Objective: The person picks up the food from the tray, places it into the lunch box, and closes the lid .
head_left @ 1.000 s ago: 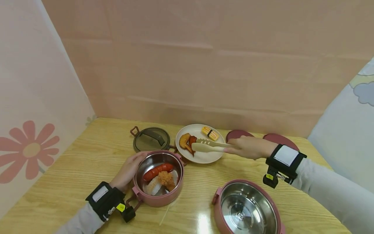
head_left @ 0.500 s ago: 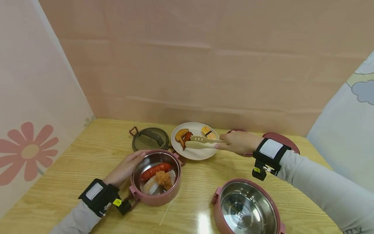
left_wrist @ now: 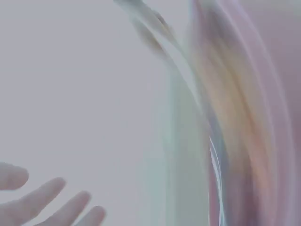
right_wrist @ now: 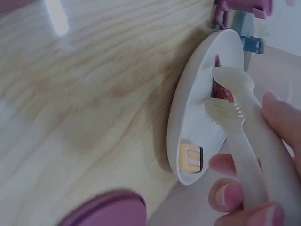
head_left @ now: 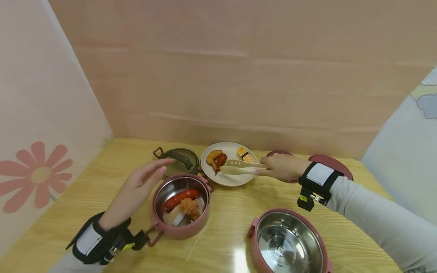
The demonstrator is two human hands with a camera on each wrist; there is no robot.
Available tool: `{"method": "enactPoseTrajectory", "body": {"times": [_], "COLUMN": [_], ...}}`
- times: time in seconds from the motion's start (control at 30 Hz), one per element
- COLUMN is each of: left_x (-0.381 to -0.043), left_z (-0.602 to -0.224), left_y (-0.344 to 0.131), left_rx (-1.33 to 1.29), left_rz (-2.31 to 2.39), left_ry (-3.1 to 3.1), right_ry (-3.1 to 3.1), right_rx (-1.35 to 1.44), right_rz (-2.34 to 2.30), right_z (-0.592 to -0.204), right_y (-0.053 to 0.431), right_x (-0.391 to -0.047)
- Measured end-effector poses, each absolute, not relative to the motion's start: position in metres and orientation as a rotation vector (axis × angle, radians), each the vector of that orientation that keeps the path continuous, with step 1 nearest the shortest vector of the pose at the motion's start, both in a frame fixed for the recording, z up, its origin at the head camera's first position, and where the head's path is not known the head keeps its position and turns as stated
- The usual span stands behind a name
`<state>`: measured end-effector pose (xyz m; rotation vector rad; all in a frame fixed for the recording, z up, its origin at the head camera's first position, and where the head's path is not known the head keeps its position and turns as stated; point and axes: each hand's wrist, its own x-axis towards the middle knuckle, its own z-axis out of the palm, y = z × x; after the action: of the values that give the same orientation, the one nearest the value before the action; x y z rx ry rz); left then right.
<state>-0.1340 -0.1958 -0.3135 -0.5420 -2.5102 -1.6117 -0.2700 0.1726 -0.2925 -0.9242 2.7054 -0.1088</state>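
Observation:
My left hand [head_left: 136, 189] is raised beside the pink pot [head_left: 184, 232], apart from its rim, with the fingers loosely extended. In the blurred left wrist view the fingertips [left_wrist: 77, 205] are spread and hold nothing. Inside the pot lie a red sausage [head_left: 181, 199], an orange fried piece [head_left: 191, 207] and whitish pieces. My right hand [head_left: 281, 167] grips cream tongs [head_left: 235, 170] over the white plate [head_left: 232, 182]. Their slightly parted tips are near a reddish-brown drumstick-like piece [head_left: 222, 159]; contact is unclear. A golden wing-like piece [head_left: 213, 156] and a dark-banded yellow piece [head_left: 245, 155] also lie there.
A second pink pot [head_left: 286, 242] with a bare steel inside stands at front right. A dark glass lid [head_left: 180, 161] lies behind the first pot. Two dark red discs [head_left: 331, 166] lie at the back right. An upright backdrop [head_left: 218, 94] closes the table's rear.
My left hand has let go of the pot's rim and lifted away to the left. The right hand and tongs have moved a little left over the plate, which has also shifted slightly left.

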Motion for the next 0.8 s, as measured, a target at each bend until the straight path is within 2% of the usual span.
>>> {"method": "enactPoseTrajectory", "body": {"times": [0.1, 0.23, 0.47, 0.8], "left_x": [-0.112, -0.097, -0.109, -0.116], "left_z": [-0.313, -0.34, -0.377, -0.399], "left_y": [-0.155, -0.099, -0.047, -0.029], "left_rx": [-0.608, -0.546, -0.465, -0.327], "left_rz": [-2.064, -2.48, -2.58, -2.65], "left_ry": [-2.405, -2.366, -2.251, -2.164], "right_ry": [2.654, 2.612, 2.682, 2.76], "right_rx": [-0.871, -0.821, -0.848, -0.841], "right_rz": [-0.216, -0.269, -0.152, -0.012], "right_z": [-0.293, -0.295, -0.297, -0.295], "right_y": [0.174, 0.168, 0.151, 0.148], "right_x": [-0.273, -0.276, -0.279, -0.279]}}
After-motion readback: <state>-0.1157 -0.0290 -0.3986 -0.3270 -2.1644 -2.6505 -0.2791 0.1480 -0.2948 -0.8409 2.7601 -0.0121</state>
